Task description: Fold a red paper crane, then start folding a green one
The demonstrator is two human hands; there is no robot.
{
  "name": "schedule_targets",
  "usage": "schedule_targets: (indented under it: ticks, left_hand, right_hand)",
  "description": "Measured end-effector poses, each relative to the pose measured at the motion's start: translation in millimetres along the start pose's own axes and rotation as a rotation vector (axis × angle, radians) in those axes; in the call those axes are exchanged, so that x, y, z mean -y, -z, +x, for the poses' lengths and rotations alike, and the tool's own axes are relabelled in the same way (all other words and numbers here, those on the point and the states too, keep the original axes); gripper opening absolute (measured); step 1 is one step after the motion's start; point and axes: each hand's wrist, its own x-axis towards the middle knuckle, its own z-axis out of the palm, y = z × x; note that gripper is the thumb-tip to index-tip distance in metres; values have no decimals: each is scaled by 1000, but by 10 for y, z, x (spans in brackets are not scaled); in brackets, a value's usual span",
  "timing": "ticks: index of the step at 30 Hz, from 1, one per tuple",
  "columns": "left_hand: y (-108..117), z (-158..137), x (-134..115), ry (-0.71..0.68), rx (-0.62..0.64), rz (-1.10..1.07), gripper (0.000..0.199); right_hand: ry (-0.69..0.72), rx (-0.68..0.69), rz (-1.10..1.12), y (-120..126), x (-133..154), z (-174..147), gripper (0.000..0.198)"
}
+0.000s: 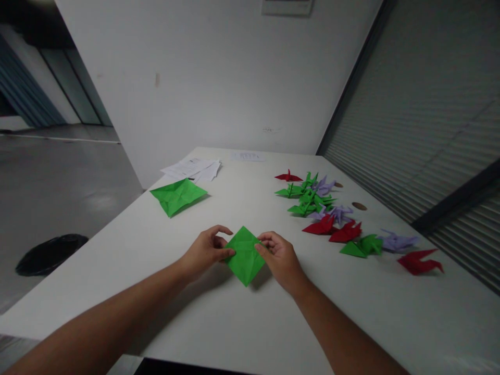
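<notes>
A green folded square of origami paper (245, 258) is held cornerwise just above the white table, with crease lines across its face. My left hand (207, 247) pinches its left corner between thumb and fingers. At the right corner, my right hand (280, 258) grips the paper the same way, thumb on top. The fingers behind the paper are partly hidden. Farther left lies a larger creased green sheet (178, 196), unfolded and slightly raised off the table.
Folded paper cranes in green (310, 200), red (420, 262) and purple (397, 241) lie along the right side of the white table (242, 192). Printed papers (191, 169) rest at the back left. A black-lined bin (50, 254) stands on the floor at left. Blinds (429, 114) border the right.
</notes>
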Motion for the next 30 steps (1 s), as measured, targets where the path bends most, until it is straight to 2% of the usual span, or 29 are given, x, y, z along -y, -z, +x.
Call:
schedule_targets:
  ticks: [7, 9, 12, 15, 18, 20, 22, 23, 27, 30]
  left_hand:
    - [50, 37, 78, 9, 5, 34, 48]
    - [93, 66, 135, -18, 13, 139, 41]
    - [169, 106, 185, -77, 39, 435, 27]
    - [194, 100, 160, -276, 37, 800, 11]
    - [127, 38, 114, -558, 29, 1054, 12]
    - [47, -18, 111, -668, 195, 1109, 24]
    - [-29, -69, 136, -757, 427, 1138, 28]
    - [-59, -89, 154, -778, 484, 1161, 29]
    - [-90, -127, 202, -775, 525, 1277, 35]
    - [-72, -133, 178, -769, 535, 1266, 36]
  right_hand:
    - [-113, 101, 42, 139, -12, 54, 29]
    - [-146, 106, 2, 167, -50, 69, 28]
    - [-173, 103, -55, 171, -123, 83, 27]
    - [-181, 103, -74, 152, -182, 84, 25]
    - [-154, 106, -132, 141, -224, 80, 26]
    - [-106, 109, -231, 145, -252, 80, 25]
    - [-11, 113, -397, 159, -278, 84, 22]
    - [51, 118, -502, 170, -287, 87, 20]
    - [264, 117, -867, 222, -261, 95, 12]
    - [394, 128, -918, 227, -176, 86, 23]
